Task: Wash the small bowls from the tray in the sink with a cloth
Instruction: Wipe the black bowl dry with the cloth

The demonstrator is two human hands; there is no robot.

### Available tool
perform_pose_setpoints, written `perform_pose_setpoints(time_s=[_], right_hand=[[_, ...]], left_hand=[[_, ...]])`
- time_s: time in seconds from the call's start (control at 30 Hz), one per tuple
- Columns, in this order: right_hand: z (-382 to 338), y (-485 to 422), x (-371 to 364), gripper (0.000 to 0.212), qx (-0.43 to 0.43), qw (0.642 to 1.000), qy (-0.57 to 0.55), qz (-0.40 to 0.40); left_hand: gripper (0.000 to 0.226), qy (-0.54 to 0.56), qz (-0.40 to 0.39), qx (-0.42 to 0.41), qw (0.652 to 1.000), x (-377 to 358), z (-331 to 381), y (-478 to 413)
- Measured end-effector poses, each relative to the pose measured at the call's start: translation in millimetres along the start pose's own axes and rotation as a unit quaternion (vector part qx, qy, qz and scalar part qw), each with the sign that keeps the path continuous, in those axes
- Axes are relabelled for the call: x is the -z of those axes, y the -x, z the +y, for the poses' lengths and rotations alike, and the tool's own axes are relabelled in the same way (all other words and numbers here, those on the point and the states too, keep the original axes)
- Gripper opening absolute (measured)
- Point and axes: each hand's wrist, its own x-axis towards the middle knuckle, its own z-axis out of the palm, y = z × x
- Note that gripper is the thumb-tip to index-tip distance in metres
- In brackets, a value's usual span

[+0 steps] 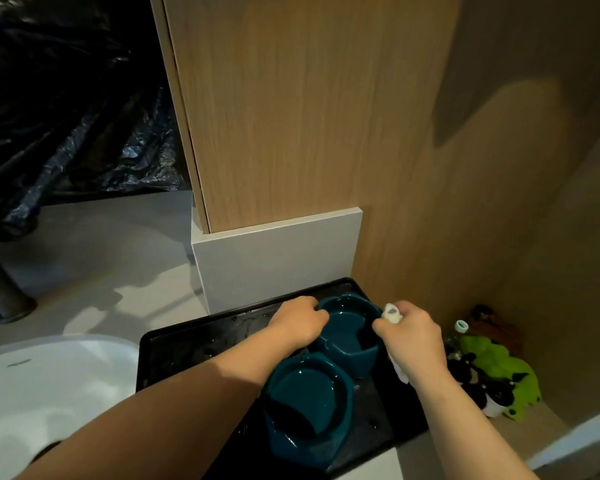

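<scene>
**What stays out of sight**

The left hand point(297, 323) curls over the rim of the far bowl point(347, 334), so its fingertips are hidden. The right hand point(411, 336) grips the cloth point(392, 312). Most of the cloth is buried in the fist, and only a white tip and a strip below the wrist show. The left forearm and the near bowl point(309, 400) cover part of the tray point(187, 344). The sink point(49, 386) runs off the left and bottom edges. Beside the bottle point(460, 327), dark items are too dim to tell.
</scene>
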Motion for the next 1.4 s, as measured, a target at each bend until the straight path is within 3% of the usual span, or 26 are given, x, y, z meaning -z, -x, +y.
perform_pose_setpoints(time_s=[0.1, 0.23, 0.37, 0.47, 0.57, 0.67, 0.73, 0.8, 0.87, 0.93, 1.0, 1.07, 1.17, 1.3, 1.4], right_hand=[[-10, 8, 4, 0.01, 0.03, 0.999, -0.02, 0.035], [-54, 35, 6, 0.016, 0.106, 0.986, -0.117, 0.047], [-112, 81, -18, 0.013, 0.054, 0.941, -0.303, -0.139], [-139, 111, -55, 0.02, -0.005, 0.894, -0.381, -0.236], [-155, 145, -97, 0.033, -0.016, 0.883, -0.368, -0.29], [-167, 179, -129, 0.043, 0.005, 0.884, -0.295, -0.361], [-171, 198, -145, 0.047, 0.022, 0.871, -0.26, -0.415], [-171, 214, -160, 0.056, 0.084, 0.876, -0.186, -0.436], [-167, 223, -175, 0.066, 0.27, 0.887, -0.041, -0.373], [-163, 231, -190, 0.073, 0.464, 0.827, 0.148, -0.281], [-162, 240, -205, 0.078, 0.574, 0.754, 0.242, -0.212], [-163, 246, -222, 0.088, 0.591, 0.743, 0.266, -0.168], [-176, 253, -235, 0.085, 0.565, 0.761, 0.284, -0.141], [-197, 256, -247, 0.043, 0.484, 0.772, 0.378, -0.162], [-202, 254, -263, 0.033, 0.405, 0.802, 0.407, -0.164]], left_hand=[[0.046, -0.023, 0.001, -0.02, 1.0, 6, 1, 7], [0.038, 0.046, 0.042, -0.092, 0.994, 35, 1, 43], [0.018, 0.192, 0.03, -0.132, 0.972, 70, -30, 96], [0.033, 0.246, 0.017, -0.112, 0.963, 92, -63, 135], [0.03, 0.223, 0.054, -0.092, 0.969, 107, -99, 168], [0.03, 0.109, 0.104, -0.066, 0.986, 120, -136, 191], [0.023, 0.05, 0.12, 0.007, 0.992, 132, -165, 202], [0.016, 0.103, 0.1, 0.082, 0.986, 147, -195, 212], [0.017, 0.272, 0.037, 0.155, 0.949, 162, -220, 223], [0.018, 0.38, -0.05, 0.182, 0.905, 175, -237, 235], [0.02, 0.385, -0.122, 0.157, 0.901, 181, -248, 242], [0.02, 0.344, -0.148, 0.129, 0.918, 184, -251, 246], [0.023, 0.228, -0.146, 0.118, 0.955, 183, -254, 244], [0.023, -0.02, -0.064, 0.128, 0.99, 177, -257, 229], [0.018, -0.242, 0.006, 0.08, 0.967, 171, -262, 215]])
